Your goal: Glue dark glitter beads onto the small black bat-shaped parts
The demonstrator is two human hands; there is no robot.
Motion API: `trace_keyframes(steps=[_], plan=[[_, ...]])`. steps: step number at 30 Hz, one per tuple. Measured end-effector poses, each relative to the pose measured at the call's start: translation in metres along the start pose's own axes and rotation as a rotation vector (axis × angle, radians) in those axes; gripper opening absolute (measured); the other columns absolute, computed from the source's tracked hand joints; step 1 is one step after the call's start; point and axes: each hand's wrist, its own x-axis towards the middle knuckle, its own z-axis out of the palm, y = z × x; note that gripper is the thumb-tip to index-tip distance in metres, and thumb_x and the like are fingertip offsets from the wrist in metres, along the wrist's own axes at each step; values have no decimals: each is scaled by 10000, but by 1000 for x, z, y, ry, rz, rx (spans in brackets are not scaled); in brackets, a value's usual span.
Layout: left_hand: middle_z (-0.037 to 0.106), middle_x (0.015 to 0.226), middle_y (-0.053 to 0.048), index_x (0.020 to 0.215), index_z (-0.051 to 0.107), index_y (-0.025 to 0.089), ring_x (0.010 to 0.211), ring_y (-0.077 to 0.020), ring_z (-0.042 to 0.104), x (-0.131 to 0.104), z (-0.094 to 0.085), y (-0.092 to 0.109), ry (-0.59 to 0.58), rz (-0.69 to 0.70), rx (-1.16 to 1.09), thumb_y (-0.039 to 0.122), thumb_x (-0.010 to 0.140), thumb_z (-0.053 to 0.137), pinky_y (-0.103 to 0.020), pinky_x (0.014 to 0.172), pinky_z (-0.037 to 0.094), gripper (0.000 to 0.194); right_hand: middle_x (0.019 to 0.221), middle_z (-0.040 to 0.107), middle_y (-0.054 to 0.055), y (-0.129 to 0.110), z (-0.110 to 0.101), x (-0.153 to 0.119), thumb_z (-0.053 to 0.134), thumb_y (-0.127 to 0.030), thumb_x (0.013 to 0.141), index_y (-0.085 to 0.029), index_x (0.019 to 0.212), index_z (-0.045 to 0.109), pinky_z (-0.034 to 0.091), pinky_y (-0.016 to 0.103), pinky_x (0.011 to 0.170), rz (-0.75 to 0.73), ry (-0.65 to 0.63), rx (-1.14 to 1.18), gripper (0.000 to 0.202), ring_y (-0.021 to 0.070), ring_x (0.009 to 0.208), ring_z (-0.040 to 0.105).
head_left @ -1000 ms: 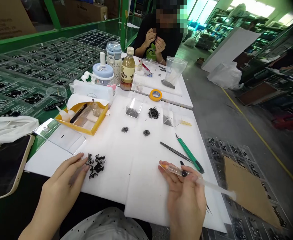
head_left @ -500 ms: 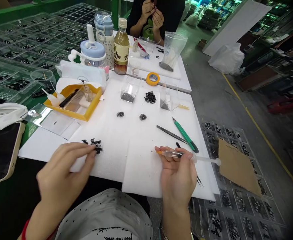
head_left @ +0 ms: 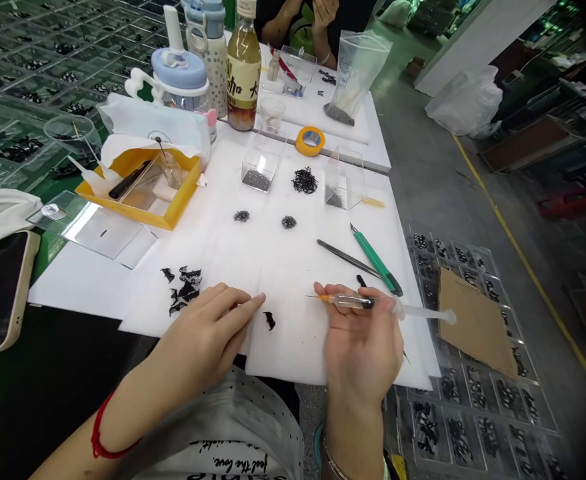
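White foam sheeting (head_left: 223,257) over the table. One black piece (head_left: 270,321) lies by itself on the foam close to the table's near edge, between the two hands.

Left hand (head_left: 217,327): palm down, fingers stretched toward that piece, fingertips just beside it, not touching. Thumb mostly hidden; cannot tell how wide the grip stands. Beside its knuckles, toward the near left corner: a loose cluster of black pieces (head_left: 187,292).

Right hand (head_left: 363,333): palm up, fingers curled around a syringe (head_left: 347,301). Orange tip, needle pointing left, plunger end out toward the table's right edge.

Near that right edge, both aslant: dark tweezers (head_left: 345,256) and a green cutter (head_left: 374,259), blade end toward the far side. Mid-table, two small dark heaps (head_left: 289,222) side by side. Behind them, a larger black pile (head_left: 305,181) between two clear boxes (head_left: 257,177) holding dark grains. Orange tape roll (head_left: 301,144) at the far edge. Yellow tray (head_left: 175,213) toward the left edge.
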Motion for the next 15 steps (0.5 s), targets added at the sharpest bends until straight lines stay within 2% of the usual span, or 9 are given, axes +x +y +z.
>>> trace_keyframes(steps=[3, 6, 8, 10, 12, 14, 15], plan=[[602, 959, -89, 1200, 557, 114, 861, -168, 570, -1, 9, 12, 94, -115, -55, 168, 894, 584, -288, 741, 531, 312, 888, 683, 45, -7, -3, -4, 550, -302, 929, -178, 869, 673, 528, 429, 897, -26, -22, 35, 185, 163, 850, 661], [599, 939, -84, 1132, 582, 114, 821, -160, 582, -1, 18, 19, 91, -161, -17, 200, 895, 592, -284, 724, 540, 252, 925, 663, 35, -23, -3, -7, 593, -267, 899, -214, 979, 696, 521, 309, 742, -18, -143, 32, 141, 92, 640, 544], [598, 927, -71, 1107, 600, 130, 788, -142, 580, -1, 19, 19, 81, -165, -22, 166, 902, 565, -264, 694, 536, 212, 842, 659, 21, -34, 1, -5, 604, -359, 890, -254, 1136, 647, 486, 290, 637, 68, -297, 79, 271, 98, 559, 458], [593, 925, -62, 1091, 624, 142, 773, -128, 578, -1, 16, 18, 75, -168, -62, 148, 887, 578, -239, 668, 527, 209, 772, 641, 6, -40, 6, -1, 551, -522, 887, -308, 1238, 568, 468, 305, 603, 142, -477, 171, 412, 121, 546, 439], [586, 939, -58, 1068, 653, 151, 754, -112, 572, -1, 10, 16, 54, -170, -108, 135, 864, 608, -216, 637, 513, 209, 744, 596, -21, -40, 10, 5, 474, -527, 925, -402, 1189, 552, 451, 308, 593, 153, -593, 252, 303, 124, 535, 417], [574, 962, -58, 1050, 675, 160, 745, -102, 564, -1, 6, 15, 16, -171, -147, 119, 851, 622, -207, 624, 502, 210, 711, 510, -30, -34, 12, 9, 460, -398, 958, -424, 1052, 591, 434, 304, 595, 147, -592, 288, 164, 126, 537, 385], [566, 971, -59, 1053, 681, 165, 751, -101, 560, -1, 4, 14, -7, -166, -163, 112, 849, 622, -207, 627, 499, 219, 685, 450, -27, -31, 11, 11, 471, -338, 953, -408, 996, 608, 424, 303, 592, 146, -559, 297, 159, 132, 539, 363]])
